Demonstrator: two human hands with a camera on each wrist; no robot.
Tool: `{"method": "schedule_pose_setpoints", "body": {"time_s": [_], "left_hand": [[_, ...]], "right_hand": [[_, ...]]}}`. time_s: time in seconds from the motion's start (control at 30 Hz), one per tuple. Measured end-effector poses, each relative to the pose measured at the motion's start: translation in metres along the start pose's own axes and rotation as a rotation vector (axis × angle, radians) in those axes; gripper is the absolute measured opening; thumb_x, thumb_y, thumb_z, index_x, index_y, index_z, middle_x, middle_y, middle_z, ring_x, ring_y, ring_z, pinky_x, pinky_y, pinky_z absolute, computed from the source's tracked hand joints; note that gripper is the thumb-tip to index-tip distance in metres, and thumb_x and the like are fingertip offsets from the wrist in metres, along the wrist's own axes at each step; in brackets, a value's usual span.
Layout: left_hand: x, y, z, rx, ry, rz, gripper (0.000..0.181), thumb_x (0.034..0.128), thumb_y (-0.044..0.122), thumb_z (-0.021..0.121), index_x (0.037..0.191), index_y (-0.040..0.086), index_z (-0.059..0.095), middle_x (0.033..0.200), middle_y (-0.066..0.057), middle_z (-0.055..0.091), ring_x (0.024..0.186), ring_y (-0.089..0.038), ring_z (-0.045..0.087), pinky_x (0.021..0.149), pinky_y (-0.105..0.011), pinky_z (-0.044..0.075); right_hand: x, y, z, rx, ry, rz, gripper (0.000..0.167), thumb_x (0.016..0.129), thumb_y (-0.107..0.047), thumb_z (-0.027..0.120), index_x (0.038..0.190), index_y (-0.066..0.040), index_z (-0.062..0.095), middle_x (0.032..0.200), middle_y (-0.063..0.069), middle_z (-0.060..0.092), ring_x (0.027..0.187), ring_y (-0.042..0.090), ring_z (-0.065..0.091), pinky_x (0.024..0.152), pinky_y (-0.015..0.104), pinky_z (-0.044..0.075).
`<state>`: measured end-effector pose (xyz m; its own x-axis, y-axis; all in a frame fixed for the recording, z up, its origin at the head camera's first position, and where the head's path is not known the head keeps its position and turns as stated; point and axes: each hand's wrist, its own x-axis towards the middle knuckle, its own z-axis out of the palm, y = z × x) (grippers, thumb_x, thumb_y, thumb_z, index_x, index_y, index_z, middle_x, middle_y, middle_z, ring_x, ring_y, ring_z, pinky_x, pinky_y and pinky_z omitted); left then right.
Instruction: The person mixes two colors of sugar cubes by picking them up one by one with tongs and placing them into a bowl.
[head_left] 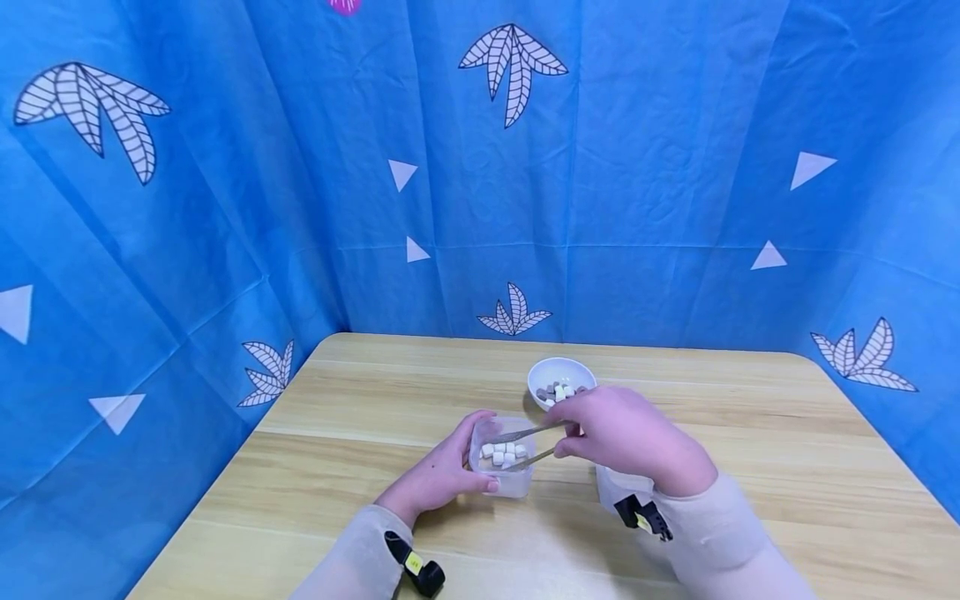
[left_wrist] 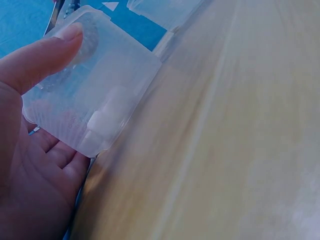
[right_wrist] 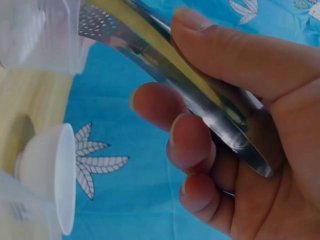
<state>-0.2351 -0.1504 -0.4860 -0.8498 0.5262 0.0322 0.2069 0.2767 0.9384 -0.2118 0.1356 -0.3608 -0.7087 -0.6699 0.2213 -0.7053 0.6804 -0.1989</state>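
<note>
My left hand (head_left: 450,473) grips a clear plastic container (head_left: 513,488) from its left side, thumb at the near wall and fingers round the far side. Several white cubes (head_left: 504,455) lie inside, and they show blurred through the wall in the left wrist view. Metal tongs (right_wrist: 185,92) with a perforated end are held in my right hand (head_left: 611,429), thumb on one arm and fingers curled under the other. Their two tips, spread apart, reach into the container among the cubes. Whether they touch a cube is unclear.
Behind the container stands a white bowl (head_left: 561,367) with white and brownish pieces in it. A second clear container (head_left: 611,485) sits partly hidden under my right forearm. Blue patterned cloth (head_left: 637,167) hangs round the wooden table (head_left: 375,400).
</note>
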Motion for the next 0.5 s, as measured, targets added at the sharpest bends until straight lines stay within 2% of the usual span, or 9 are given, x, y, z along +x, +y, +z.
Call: {"method": "schedule_pose_setpoints", "body": {"time_s": [0.3, 0.5], "left_hand": [[-0.002, 0.003, 0.001, 0.004, 0.004, -0.026, 0.099, 0.0813, 0.024, 0.085, 0.159, 0.024, 0.023, 0.151, -0.001, 0.046, 0.134, -0.020, 0.048, 0.118, -0.051, 0.027], [-0.002, 0.004, 0.000, 0.027, 0.009, -0.025, 0.100, 0.0809, 0.027, 0.085, 0.159, 0.025, 0.024, 0.152, -0.002, 0.045, 0.135, -0.022, 0.047, 0.117, -0.052, 0.028]], "right_hand": [[0.007, -0.009, 0.014, -0.022, -0.035, -0.021, 0.021, 0.082, -0.031, 0.084, 0.102, -0.028, 0.077, 0.066, -0.022, 0.050, 0.059, 0.000, 0.047, 0.055, 0.024, 0.043], [0.010, -0.018, 0.019, -0.072, -0.028, -0.001, 0.015, 0.083, -0.032, 0.083, 0.096, -0.030, 0.076, 0.077, -0.021, 0.061, 0.061, 0.003, 0.050, 0.053, 0.030, 0.044]]}}
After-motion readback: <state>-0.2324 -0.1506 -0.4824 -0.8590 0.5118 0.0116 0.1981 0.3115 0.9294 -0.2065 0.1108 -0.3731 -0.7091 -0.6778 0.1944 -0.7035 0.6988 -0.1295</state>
